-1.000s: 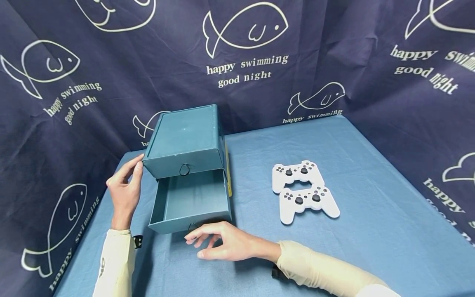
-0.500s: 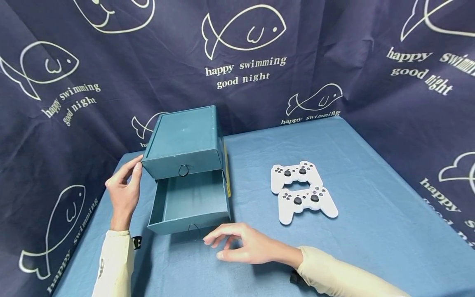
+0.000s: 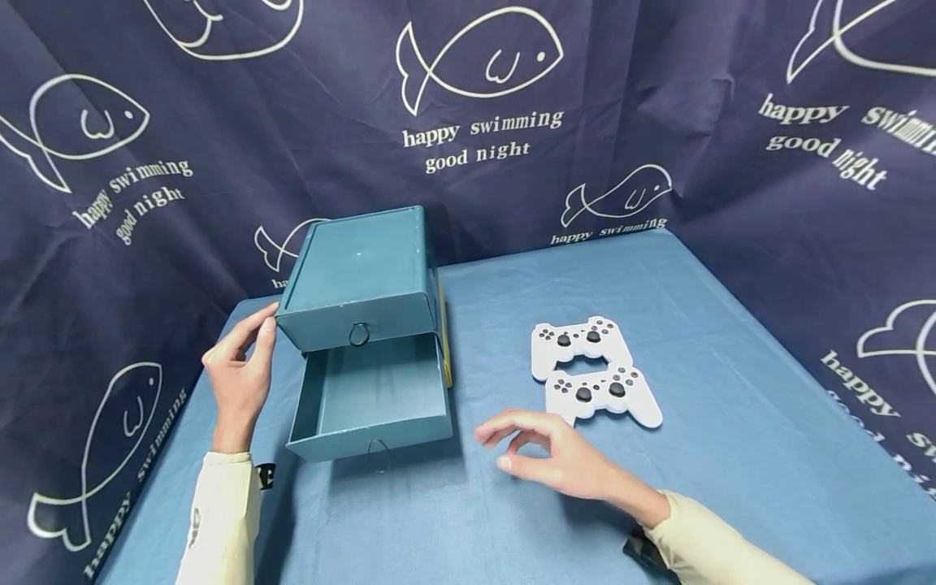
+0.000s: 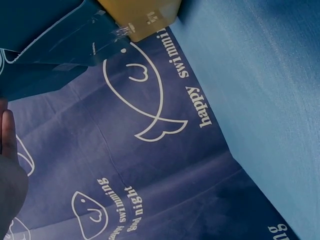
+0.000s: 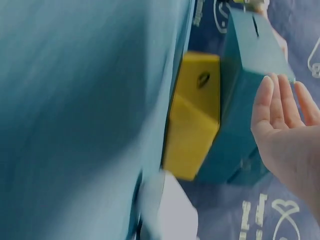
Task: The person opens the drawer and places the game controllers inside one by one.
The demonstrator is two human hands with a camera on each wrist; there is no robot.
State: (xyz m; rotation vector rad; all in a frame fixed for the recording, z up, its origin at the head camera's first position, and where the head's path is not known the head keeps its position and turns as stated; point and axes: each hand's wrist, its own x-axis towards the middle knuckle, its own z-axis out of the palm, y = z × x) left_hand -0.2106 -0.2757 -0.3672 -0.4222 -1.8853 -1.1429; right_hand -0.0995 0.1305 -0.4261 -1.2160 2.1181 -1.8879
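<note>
A small teal drawer unit [image 3: 358, 260] stands on the left half of the table. Its middle drawer [image 3: 380, 390] is pulled out and holds nothing, and a ring pull hangs from its front. My left hand [image 3: 237, 370] touches the unit's upper left front corner with its fingertips, thumb alongside. Out over the table, my right hand [image 3: 559, 459] hovers with fingers loosely bent and nothing in them. It overlaps the left grip of the nearer white game controller [image 3: 601, 396] in the head view. A second white controller [image 3: 578, 334] lies just behind that one.
Below the teal drawers sits a yellow drawer [image 5: 192, 137] with its own ring pull. Blue cloth covers the table [image 3: 497, 309]. A dark blue curtain [image 3: 483, 195] with fish prints hangs behind and at both sides.
My right hand has left the front of the pulled-out drawer and moved right, towards the controllers. My left hand has kept its place at the corner.
</note>
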